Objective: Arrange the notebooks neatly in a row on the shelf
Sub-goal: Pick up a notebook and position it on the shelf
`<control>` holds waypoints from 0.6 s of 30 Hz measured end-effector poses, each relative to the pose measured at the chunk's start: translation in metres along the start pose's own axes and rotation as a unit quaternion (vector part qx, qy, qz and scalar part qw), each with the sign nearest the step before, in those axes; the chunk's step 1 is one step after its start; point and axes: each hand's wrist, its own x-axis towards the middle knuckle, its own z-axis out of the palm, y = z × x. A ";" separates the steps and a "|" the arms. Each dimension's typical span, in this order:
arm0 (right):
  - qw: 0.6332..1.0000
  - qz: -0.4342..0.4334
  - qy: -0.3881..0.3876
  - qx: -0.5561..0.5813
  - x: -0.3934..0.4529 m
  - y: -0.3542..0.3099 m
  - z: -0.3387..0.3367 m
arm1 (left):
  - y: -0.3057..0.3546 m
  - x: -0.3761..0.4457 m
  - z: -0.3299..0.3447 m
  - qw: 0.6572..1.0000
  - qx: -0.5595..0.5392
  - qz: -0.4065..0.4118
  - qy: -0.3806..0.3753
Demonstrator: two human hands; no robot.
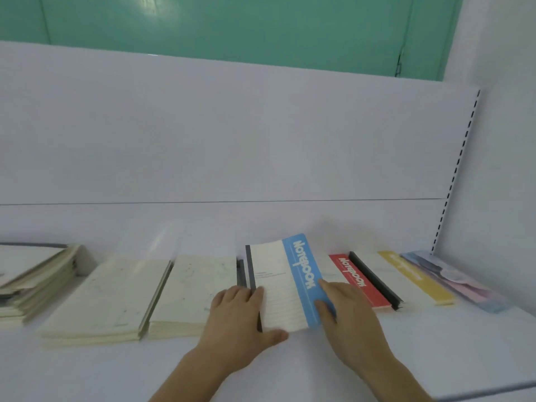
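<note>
Closest to me at the bottom of the frame are both forearms coming up onto the white laminate shelf (435, 343), and both hands are on the same thing: the white notebook with the blue title band (282, 285) sitting right in the lower middle. My left hand (237, 317) is at its dark spine edge, fingers curled over the top and thumb tucked along the near edge, so I'd call that a grip. The right hand (345, 309) lies on the blue band with fingers fairly straight, pressing rather than grabbing. Progress-wise I'd say we're about halfway. To the right, the red-banded notebook (359, 281), the yellow-banded notebook (412, 275) and a pastel blue-and-pink notebook (458, 278) already overlap in a row running toward the shelf's right end. Left of the blue one, two cream plain-covered notebook piles (150, 294) lie side by side, looks reasonably tidy. Further off at the left edge there's a messy fanned stack of cream notebooks (34, 280) that still needs sorting, I reckon. Behind everything is the white back panel (232, 140).
</note>
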 end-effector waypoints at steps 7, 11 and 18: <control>0.995 -0.017 -0.077 -0.054 0.030 0.022 0.033 | -0.024 0.033 0.024 0.995 0.089 0.037 -0.017; 0.990 -0.044 -0.100 -0.089 0.040 0.035 0.042 | -0.023 0.037 0.026 0.990 0.138 0.031 -0.028; 0.968 -0.107 -0.192 -0.121 0.051 0.045 0.041 | -0.025 0.047 0.020 0.984 0.159 0.025 -0.074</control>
